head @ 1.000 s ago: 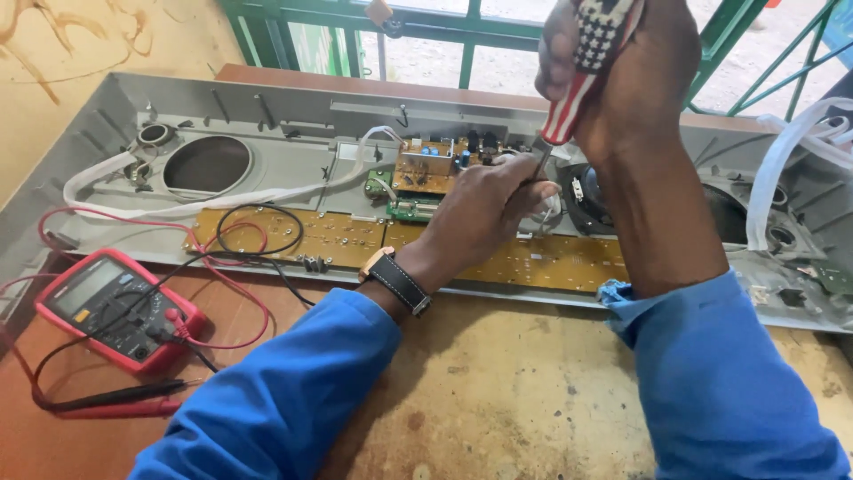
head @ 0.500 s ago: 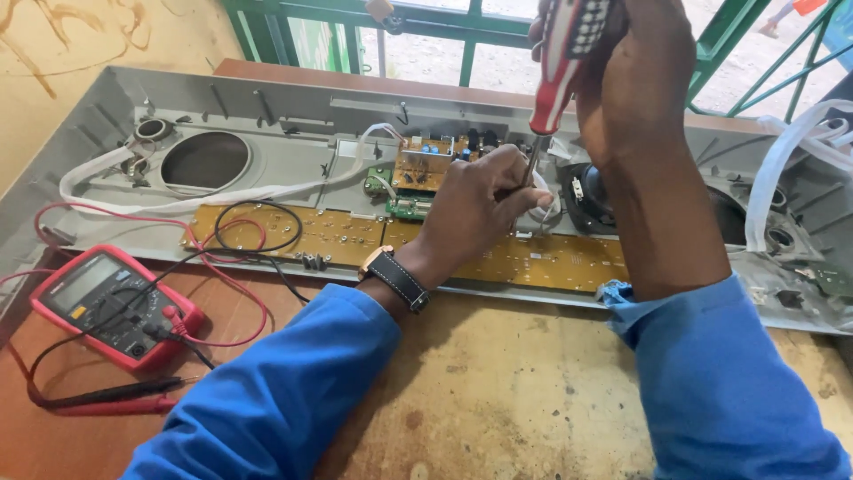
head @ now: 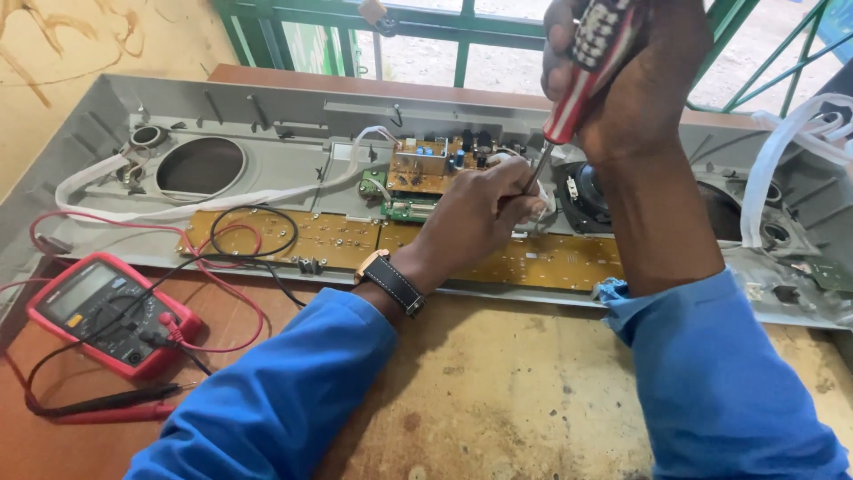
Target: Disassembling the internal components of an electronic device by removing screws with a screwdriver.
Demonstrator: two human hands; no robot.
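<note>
The right hand is wrapped tight around the red and white screwdriver, holding it tilted so its tip goes down into the grey panel on the table. The left hand curls its fingers around the metal shaft near the tip, likely to keep it steady, by the small circuit board

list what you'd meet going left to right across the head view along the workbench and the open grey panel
red handheld multimeter → round opening in the grey plastic panel → small brown circuit board with blue parts → left hand steadying the tip → red-handled screwdriver gripped in the right hand → white ribbed hose
</note>
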